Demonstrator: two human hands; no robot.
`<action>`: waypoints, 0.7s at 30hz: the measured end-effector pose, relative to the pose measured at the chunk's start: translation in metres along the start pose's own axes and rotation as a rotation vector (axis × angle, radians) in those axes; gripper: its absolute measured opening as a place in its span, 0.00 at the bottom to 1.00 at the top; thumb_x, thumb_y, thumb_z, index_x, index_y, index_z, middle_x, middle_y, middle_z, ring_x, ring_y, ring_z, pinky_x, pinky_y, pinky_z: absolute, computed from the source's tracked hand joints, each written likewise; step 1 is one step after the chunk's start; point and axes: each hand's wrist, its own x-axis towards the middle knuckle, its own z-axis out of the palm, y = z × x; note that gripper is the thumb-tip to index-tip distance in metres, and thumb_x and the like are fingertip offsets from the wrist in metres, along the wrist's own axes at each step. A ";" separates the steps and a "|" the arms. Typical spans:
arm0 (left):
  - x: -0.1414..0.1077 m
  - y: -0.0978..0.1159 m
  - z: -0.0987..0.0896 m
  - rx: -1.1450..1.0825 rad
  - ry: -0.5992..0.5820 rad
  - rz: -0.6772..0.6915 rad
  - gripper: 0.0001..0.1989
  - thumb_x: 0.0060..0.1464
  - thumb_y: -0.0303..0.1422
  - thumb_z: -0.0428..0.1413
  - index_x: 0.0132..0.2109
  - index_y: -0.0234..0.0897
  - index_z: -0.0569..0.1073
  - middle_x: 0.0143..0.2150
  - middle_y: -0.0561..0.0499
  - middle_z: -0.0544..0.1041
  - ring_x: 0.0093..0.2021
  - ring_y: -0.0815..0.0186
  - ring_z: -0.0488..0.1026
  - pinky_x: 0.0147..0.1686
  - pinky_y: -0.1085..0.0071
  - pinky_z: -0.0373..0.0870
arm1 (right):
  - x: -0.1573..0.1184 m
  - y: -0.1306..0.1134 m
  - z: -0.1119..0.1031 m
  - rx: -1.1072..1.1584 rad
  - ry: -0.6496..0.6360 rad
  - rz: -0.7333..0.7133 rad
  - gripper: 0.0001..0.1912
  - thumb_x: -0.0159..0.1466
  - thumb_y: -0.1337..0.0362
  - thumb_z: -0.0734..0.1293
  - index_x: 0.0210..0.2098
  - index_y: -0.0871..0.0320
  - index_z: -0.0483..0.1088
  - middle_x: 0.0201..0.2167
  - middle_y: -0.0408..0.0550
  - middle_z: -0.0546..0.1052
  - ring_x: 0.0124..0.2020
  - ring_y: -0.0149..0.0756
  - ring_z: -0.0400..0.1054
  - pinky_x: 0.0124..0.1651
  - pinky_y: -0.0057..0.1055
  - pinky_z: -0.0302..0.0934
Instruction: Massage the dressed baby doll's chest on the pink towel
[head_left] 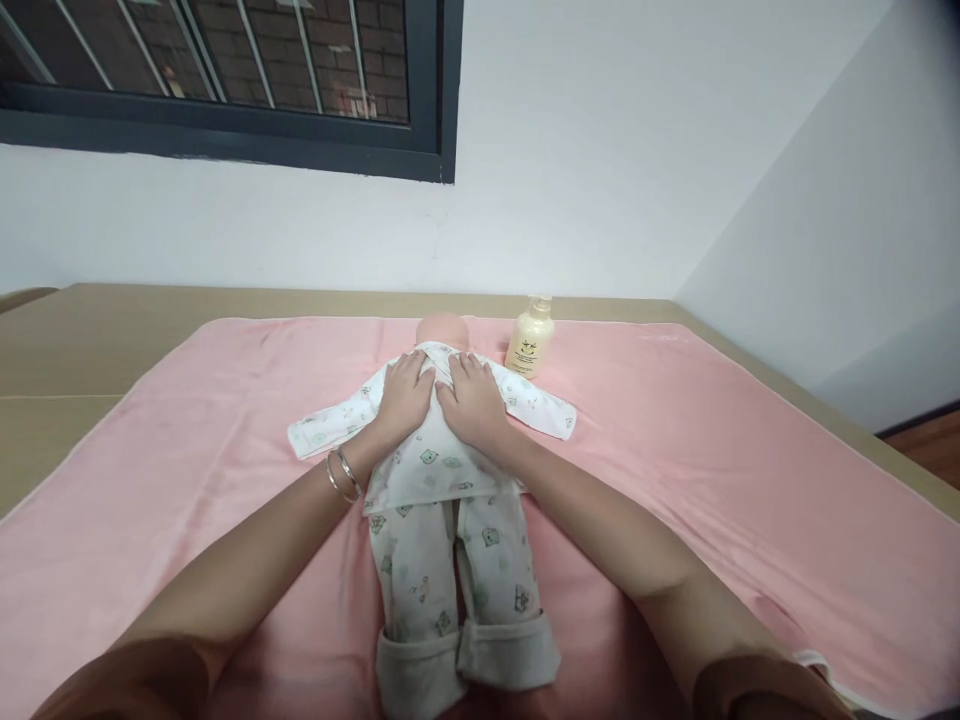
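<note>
A baby doll (442,328) lies on a pink blanket (660,440), its head at the far end. It wears a white long-sleeved top (431,462) with small animal prints and matching trousers (491,560) with turned-up cuffs. My left hand (406,398) rests flat on the left side of the doll's chest, fingers stretched toward the shoulder. On the right side of the chest lies my right hand (471,400), also flat, its thumb close to the left one. Both sleeves spread out sideways. The doll's own hands and feet are not visible.
A cream-coloured bottle (529,340) stands on the blanket just beyond the right sleeve. The blanket covers most of a wooden surface (105,330). Behind it rises a white wall (570,150) with a dark-framed, barred window (225,60).
</note>
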 end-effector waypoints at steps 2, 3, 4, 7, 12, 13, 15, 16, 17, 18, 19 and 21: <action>-0.010 0.009 0.004 0.063 0.027 -0.006 0.28 0.65 0.35 0.41 0.66 0.25 0.64 0.71 0.34 0.62 0.74 0.48 0.54 0.73 0.47 0.48 | 0.012 0.013 -0.003 0.067 -0.041 -0.002 0.29 0.74 0.59 0.52 0.68 0.69 0.57 0.71 0.62 0.58 0.73 0.51 0.48 0.74 0.50 0.39; -0.017 0.014 0.007 0.088 0.038 0.010 0.29 0.65 0.36 0.41 0.67 0.24 0.63 0.72 0.33 0.60 0.74 0.46 0.52 0.72 0.46 0.48 | 0.018 0.020 -0.005 0.099 -0.060 0.006 0.29 0.74 0.58 0.51 0.68 0.67 0.58 0.71 0.60 0.58 0.74 0.50 0.47 0.75 0.49 0.39; -0.022 0.018 0.009 0.102 0.044 0.038 0.29 0.65 0.36 0.42 0.67 0.24 0.63 0.72 0.32 0.59 0.74 0.45 0.51 0.72 0.45 0.47 | 0.023 0.026 -0.007 0.121 -0.075 0.018 0.28 0.74 0.58 0.50 0.68 0.65 0.59 0.72 0.57 0.58 0.74 0.49 0.46 0.75 0.49 0.39; -0.025 0.019 0.011 0.064 0.031 0.089 0.28 0.64 0.36 0.43 0.68 0.28 0.63 0.73 0.35 0.58 0.75 0.45 0.49 0.72 0.43 0.47 | 0.025 0.029 -0.011 0.108 -0.086 0.051 0.27 0.74 0.58 0.50 0.68 0.63 0.59 0.72 0.56 0.59 0.74 0.48 0.46 0.74 0.52 0.38; 0.005 -0.001 -0.003 -0.047 0.008 0.009 0.24 0.63 0.34 0.40 0.59 0.32 0.71 0.66 0.38 0.70 0.68 0.51 0.63 0.69 0.48 0.56 | -0.010 -0.010 -0.004 -0.046 -0.018 -0.025 0.29 0.72 0.63 0.54 0.69 0.70 0.56 0.72 0.64 0.55 0.74 0.57 0.46 0.74 0.55 0.38; 0.008 -0.003 -0.005 -0.045 0.007 0.012 0.24 0.63 0.34 0.40 0.57 0.31 0.72 0.63 0.37 0.72 0.66 0.51 0.66 0.68 0.49 0.59 | -0.015 -0.016 -0.003 -0.052 -0.014 -0.066 0.29 0.71 0.64 0.53 0.70 0.69 0.56 0.73 0.63 0.54 0.74 0.58 0.44 0.74 0.56 0.38; 0.006 -0.002 -0.005 0.004 0.028 0.040 0.24 0.64 0.33 0.39 0.57 0.29 0.72 0.62 0.34 0.73 0.65 0.50 0.67 0.68 0.49 0.60 | -0.016 -0.017 -0.002 -0.024 -0.018 -0.107 0.30 0.71 0.65 0.53 0.70 0.67 0.56 0.73 0.59 0.54 0.74 0.56 0.43 0.74 0.55 0.37; 0.002 0.001 -0.003 0.038 0.050 0.056 0.24 0.64 0.33 0.39 0.59 0.27 0.71 0.63 0.33 0.72 0.66 0.50 0.66 0.68 0.48 0.59 | -0.013 -0.013 -0.003 0.005 -0.023 -0.097 0.30 0.71 0.65 0.53 0.70 0.67 0.56 0.73 0.59 0.54 0.75 0.55 0.44 0.74 0.54 0.39; -0.004 0.004 0.000 0.066 0.070 0.074 0.25 0.64 0.33 0.40 0.60 0.26 0.69 0.64 0.32 0.70 0.67 0.49 0.64 0.69 0.47 0.57 | -0.006 -0.006 -0.004 0.041 -0.028 -0.072 0.30 0.70 0.64 0.54 0.70 0.67 0.56 0.73 0.59 0.55 0.75 0.54 0.44 0.74 0.53 0.40; -0.011 0.008 0.003 0.083 0.086 0.095 0.25 0.65 0.33 0.40 0.62 0.25 0.68 0.66 0.32 0.68 0.69 0.49 0.61 0.70 0.46 0.55 | 0.001 0.003 -0.005 0.081 -0.036 -0.045 0.31 0.70 0.63 0.55 0.70 0.68 0.56 0.73 0.58 0.55 0.75 0.52 0.44 0.75 0.51 0.41; -0.016 0.011 0.006 0.088 0.092 0.111 0.26 0.65 0.33 0.41 0.64 0.26 0.66 0.68 0.33 0.66 0.71 0.49 0.58 0.71 0.47 0.53 | 0.009 0.012 -0.007 0.124 -0.045 -0.020 0.31 0.70 0.61 0.55 0.70 0.67 0.55 0.73 0.57 0.55 0.75 0.51 0.44 0.75 0.49 0.41; -0.022 0.015 0.010 0.070 0.083 0.113 0.26 0.64 0.34 0.43 0.66 0.27 0.65 0.71 0.35 0.63 0.73 0.48 0.54 0.72 0.47 0.51 | 0.020 0.026 -0.009 0.187 -0.064 0.012 0.32 0.71 0.57 0.55 0.71 0.66 0.55 0.73 0.55 0.54 0.75 0.49 0.43 0.75 0.47 0.41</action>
